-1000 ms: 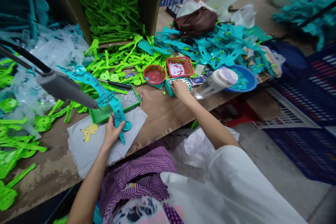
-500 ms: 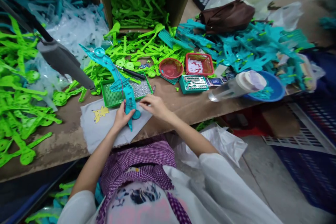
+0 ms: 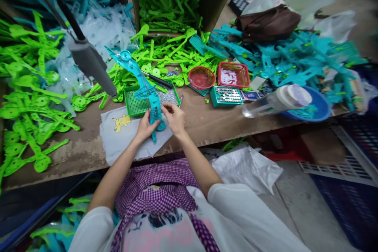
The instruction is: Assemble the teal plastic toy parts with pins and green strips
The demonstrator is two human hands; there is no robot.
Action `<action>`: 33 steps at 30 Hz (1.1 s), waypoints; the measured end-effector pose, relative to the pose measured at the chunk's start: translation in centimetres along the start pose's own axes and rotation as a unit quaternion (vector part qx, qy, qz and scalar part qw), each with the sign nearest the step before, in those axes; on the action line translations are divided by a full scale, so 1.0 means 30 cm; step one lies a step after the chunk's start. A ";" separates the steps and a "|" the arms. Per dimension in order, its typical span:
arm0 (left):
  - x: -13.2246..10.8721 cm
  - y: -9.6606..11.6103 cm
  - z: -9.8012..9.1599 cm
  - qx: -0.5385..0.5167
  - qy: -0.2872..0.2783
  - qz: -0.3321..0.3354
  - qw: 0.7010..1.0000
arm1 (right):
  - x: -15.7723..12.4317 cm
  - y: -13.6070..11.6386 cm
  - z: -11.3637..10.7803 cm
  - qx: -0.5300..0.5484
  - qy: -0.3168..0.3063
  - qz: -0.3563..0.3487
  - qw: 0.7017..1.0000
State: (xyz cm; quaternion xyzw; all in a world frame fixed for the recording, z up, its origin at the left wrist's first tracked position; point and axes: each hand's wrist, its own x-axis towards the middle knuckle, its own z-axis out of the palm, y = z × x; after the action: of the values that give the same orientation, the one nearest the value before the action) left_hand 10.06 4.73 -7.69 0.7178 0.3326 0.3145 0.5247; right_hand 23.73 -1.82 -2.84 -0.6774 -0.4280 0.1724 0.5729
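My left hand (image 3: 145, 127) grips the lower end of a long teal plastic part (image 3: 141, 84), which lies slanted over a green tray (image 3: 132, 106) and a grey cloth (image 3: 118, 136). My right hand (image 3: 174, 118) is closed in a pinch against the same part, just right of my left hand; what its fingertips hold is too small to see. A teal box of small metal discs (image 3: 226, 95) sits further right on the wooden bench (image 3: 212, 120).
Green plastic parts (image 3: 28, 102) cover the left and back of the bench, teal ones (image 3: 289, 61) the right. A grey handled tool (image 3: 91, 67) hangs over the left. Red baskets (image 3: 218, 75), a clear bottle (image 3: 274, 101), a blue bowl (image 3: 320, 108) and a brown bag (image 3: 267, 21) stand nearby.
My right hand has come back from the teal box of discs to the teal part beside my left hand. My view has turned left and down.
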 end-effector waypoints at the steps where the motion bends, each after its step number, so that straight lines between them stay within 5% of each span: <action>1: 0.000 0.001 -0.001 0.002 0.002 0.001 1.000 | 0.000 -0.008 0.012 0.017 0.010 0.038 0.999; 3: 0.001 0.002 -0.002 0.012 0.011 0.005 1.000 | 0.008 -0.021 0.036 0.008 -0.001 0.062 0.998; 11: 0.002 -0.001 0.006 0.040 0.038 0.005 0.998 | -0.008 -0.014 0.087 -0.227 -0.037 -0.027 0.973; 18: 0.005 0.006 0.002 0.029 0.046 -0.004 0.999 | -0.082 -0.009 0.139 -0.297 0.045 -0.080 0.951; 24: 0.003 0.004 -0.002 0.033 0.045 0.009 0.998 | -0.120 -0.060 0.159 -0.375 -0.079 -0.014 0.923; 28: 0.007 0.007 -0.004 0.040 0.034 0.007 0.999 | -0.059 -0.069 -0.025 -0.314 -0.114 -0.015 0.943; 30: 0.009 0.013 -0.005 0.045 0.028 -0.003 0.999 | 0.009 -0.045 -0.217 -0.303 -0.003 -0.019 0.953; 33: 0.010 0.024 -0.006 0.054 0.028 -0.001 0.998 | 0.135 0.023 -0.529 -0.383 0.125 0.030 0.915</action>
State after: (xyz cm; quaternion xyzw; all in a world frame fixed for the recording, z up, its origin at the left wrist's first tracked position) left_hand 10.22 4.91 -6.91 0.7360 0.3638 0.3155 0.4759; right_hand 37.82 -8.63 2.06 -0.8734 -0.3659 -0.0738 0.3128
